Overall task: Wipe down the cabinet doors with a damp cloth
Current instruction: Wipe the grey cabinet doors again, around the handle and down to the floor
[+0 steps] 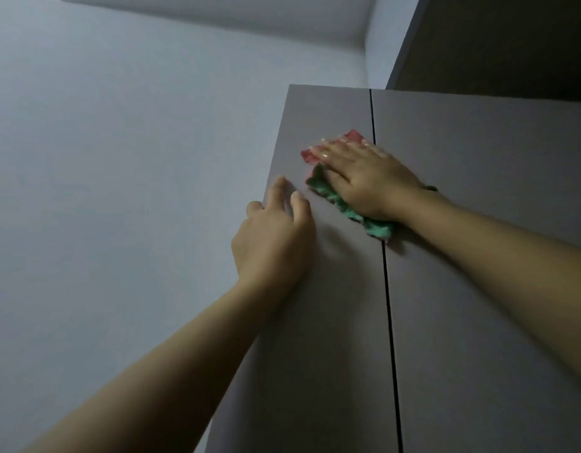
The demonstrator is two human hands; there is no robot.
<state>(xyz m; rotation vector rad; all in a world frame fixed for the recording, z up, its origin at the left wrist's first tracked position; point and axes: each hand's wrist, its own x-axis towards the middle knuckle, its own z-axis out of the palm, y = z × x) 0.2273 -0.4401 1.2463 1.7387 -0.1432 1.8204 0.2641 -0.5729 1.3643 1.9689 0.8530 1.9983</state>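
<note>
Two flat, matte grey cabinet doors meet at a thin dark seam beside a smooth pale wall. On the left door, the left hand rests near the outer edge, fingers loose and holding nothing. Straddling the seam higher up, the right hand presses straight fingers on a crumpled pink-and-green cloth, which reaches onto the right door.

Both forearms are bare, with no sleeves in view; the left hand and right hand wear no gloves or rings.
</note>
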